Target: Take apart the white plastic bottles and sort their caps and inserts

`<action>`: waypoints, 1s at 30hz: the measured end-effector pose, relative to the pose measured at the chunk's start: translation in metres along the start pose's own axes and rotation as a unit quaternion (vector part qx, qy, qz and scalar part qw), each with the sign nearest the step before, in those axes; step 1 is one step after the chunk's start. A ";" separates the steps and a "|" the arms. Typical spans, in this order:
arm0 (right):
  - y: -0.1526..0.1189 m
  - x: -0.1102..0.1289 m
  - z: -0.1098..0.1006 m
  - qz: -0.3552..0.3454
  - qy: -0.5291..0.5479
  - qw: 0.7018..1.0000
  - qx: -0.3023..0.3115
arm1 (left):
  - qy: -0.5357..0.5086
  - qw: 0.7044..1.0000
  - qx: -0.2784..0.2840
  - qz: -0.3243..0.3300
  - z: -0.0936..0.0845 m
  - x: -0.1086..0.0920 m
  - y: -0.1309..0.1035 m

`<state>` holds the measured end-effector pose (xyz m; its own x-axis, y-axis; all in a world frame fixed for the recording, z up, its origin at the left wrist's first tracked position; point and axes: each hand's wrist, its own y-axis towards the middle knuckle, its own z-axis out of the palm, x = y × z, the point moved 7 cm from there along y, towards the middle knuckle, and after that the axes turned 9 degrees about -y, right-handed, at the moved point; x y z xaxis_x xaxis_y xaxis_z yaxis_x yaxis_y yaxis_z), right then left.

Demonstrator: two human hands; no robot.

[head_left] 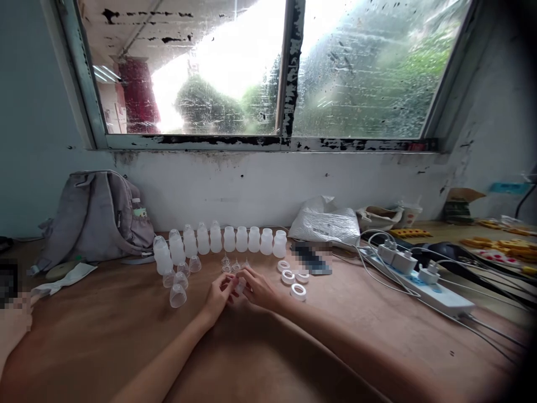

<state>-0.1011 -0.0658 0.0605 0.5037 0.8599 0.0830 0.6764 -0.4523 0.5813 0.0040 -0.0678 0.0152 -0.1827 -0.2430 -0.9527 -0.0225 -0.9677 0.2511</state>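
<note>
My left hand and my right hand meet over the table, fingers closed together on a small translucent piece. Fingers cover much of it, so its kind is unclear. Just beyond them stand clear bottle nipples. To the right of my right hand lie several white screw rings. Left of my left hand are several clear dome caps. Behind everything runs a curved row of frosted baby bottles; those at the left end have tops on, those at the right are open-necked.
A grey backpack leans against the wall at left. Another person's hand shows at the left edge. A phone lies behind the rings. At right are a silver bag and a white power strip with trailing cables.
</note>
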 end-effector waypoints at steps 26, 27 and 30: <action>0.042 -0.048 -0.042 0.211 -0.014 0.966 -0.147 | -0.045 0.978 -0.206 0.005 -0.046 0.007 0.003; 0.030 -0.045 -0.047 0.217 0.009 0.963 -0.160 | -0.052 0.978 -0.201 -0.004 -0.045 0.008 0.003; -0.001 -0.035 -0.050 0.196 0.037 0.967 -0.160 | -0.064 0.979 -0.193 -0.017 -0.043 0.009 0.003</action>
<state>-0.1461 -0.0839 0.0976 0.6397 0.6567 0.3993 0.2337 -0.6611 0.7129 0.0445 -0.0753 0.0004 -0.3112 -0.2233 -0.9237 0.3379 -0.9345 0.1121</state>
